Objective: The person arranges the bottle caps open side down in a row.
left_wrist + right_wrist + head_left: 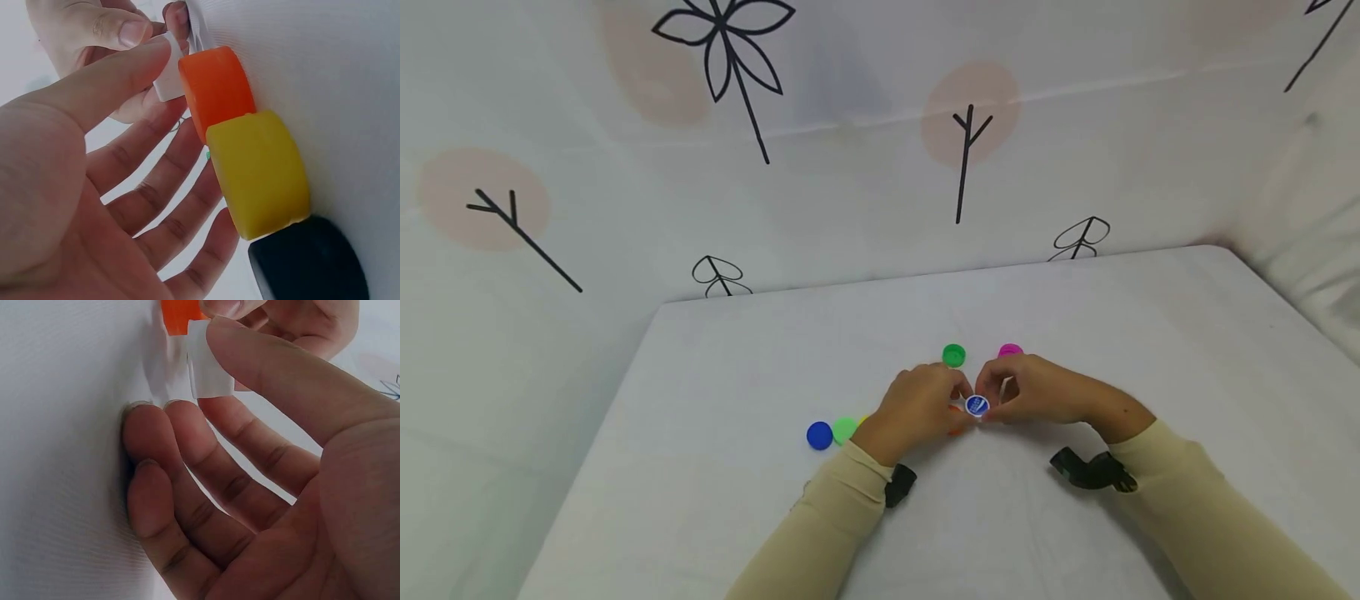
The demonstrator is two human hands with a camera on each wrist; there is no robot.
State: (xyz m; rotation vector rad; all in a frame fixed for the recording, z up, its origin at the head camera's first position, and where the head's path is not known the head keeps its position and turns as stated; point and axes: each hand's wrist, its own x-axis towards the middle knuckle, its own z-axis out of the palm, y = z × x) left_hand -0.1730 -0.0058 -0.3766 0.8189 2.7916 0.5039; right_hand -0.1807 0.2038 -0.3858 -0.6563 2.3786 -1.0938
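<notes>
A white bottle cap with a blue printed top [977, 406] is between my two hands. My left hand [917, 408] pinches it with thumb and index finger; the other fingers spread loosely beneath. From the other side, my right hand [1037, 389] also pinches this white cap [211, 365] by thumb and index finger, its remaining fingers curled near the cloth. Right beside the white cap in the left wrist view stands an orange cap [219, 90], touching a yellow cap [259, 175]. In the head view, the left hand partly hides both.
Left of the left hand lie a blue cap [819, 435] and a light green cap [844, 430]. Beyond the hands are a green cap [954, 356] and a partly hidden magenta cap [1011, 349]. A white cloth [737, 500] covers the table; a patterned curtain [850, 183] hangs behind.
</notes>
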